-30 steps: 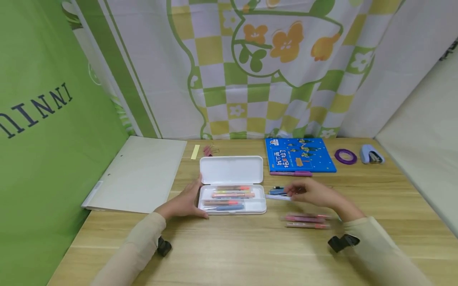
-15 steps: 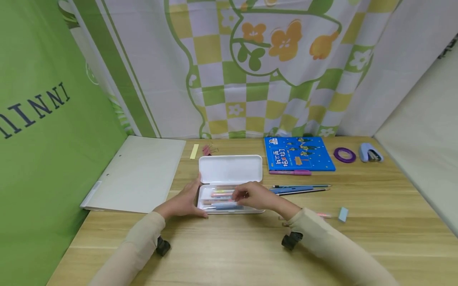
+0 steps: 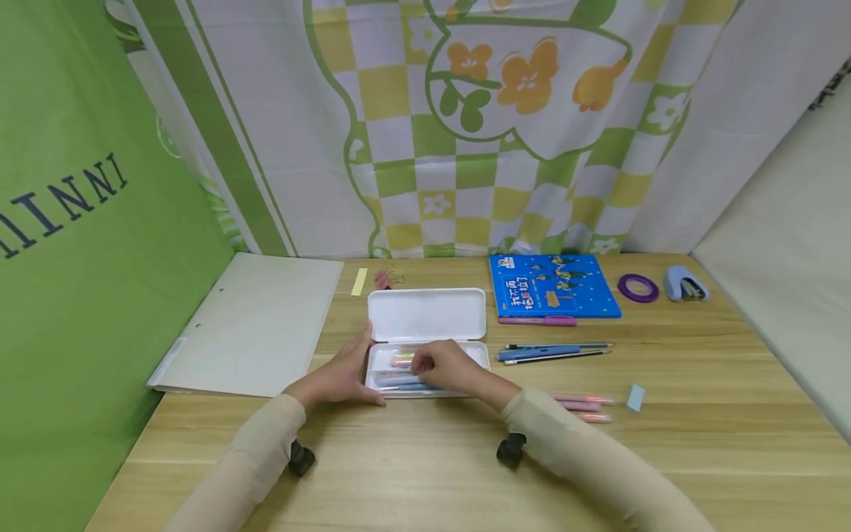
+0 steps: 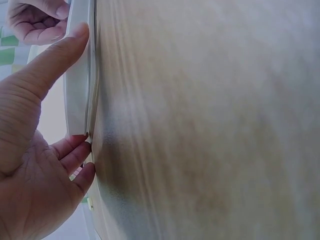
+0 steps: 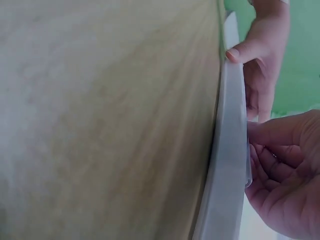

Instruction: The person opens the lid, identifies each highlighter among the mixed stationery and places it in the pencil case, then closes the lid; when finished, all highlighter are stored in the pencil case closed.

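An open white pencil case [image 3: 427, 315] lies in front of me, its lid tipped back, with several pens [image 3: 401, 362] in the tray. My left hand [image 3: 337, 375] holds the case at its left end; in the left wrist view the thumb lies on the front edge and the fingers reach round the end. Inside the tray, my right hand [image 3: 447, 366] pinches a pale pen [image 3: 399, 377], mostly covered by the fingers. A clear tip [image 5: 248, 172] of it shows in the right wrist view, beside the case wall [image 5: 225, 150].
Right of the case lie a blue pen [image 3: 541, 353] with pencils, pink pens [image 3: 581, 406] partly under my sleeve, and an eraser [image 3: 635, 397]. Behind are a blue book [image 3: 555, 286], purple tape [image 3: 638, 288], a stapler [image 3: 685, 284] and pink binder clips [image 3: 383, 280]. A white folder [image 3: 255, 321] lies left.
My right hand has moved left from beside the blue pen into the case, carrying the pale pen. The left hand has stayed on the case.
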The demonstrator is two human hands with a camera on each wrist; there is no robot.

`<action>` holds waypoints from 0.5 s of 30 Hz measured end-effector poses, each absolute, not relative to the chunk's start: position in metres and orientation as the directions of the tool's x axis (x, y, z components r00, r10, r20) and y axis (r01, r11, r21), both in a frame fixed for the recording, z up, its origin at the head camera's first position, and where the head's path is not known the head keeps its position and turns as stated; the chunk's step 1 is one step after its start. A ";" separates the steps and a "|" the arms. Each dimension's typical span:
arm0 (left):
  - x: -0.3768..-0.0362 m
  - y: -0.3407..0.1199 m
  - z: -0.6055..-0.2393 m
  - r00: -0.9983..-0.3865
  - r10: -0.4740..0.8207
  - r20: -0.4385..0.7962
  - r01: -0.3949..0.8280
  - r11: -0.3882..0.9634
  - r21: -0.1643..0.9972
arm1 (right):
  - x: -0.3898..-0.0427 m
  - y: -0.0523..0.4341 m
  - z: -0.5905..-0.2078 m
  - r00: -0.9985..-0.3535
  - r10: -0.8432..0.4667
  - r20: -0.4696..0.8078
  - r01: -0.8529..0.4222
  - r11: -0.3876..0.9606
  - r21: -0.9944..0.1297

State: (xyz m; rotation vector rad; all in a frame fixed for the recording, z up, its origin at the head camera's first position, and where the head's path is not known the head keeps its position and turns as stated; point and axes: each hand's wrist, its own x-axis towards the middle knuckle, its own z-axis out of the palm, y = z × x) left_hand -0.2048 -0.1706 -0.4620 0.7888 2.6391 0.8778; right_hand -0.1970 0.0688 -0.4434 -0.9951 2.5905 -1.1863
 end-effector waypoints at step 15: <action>-0.204 -0.171 -0.461 -0.820 0.570 -0.057 0.417 0.662 0.623 | -0.200 0.083 -0.436 -0.799 -0.600 -0.041 -0.294 0.449 -0.843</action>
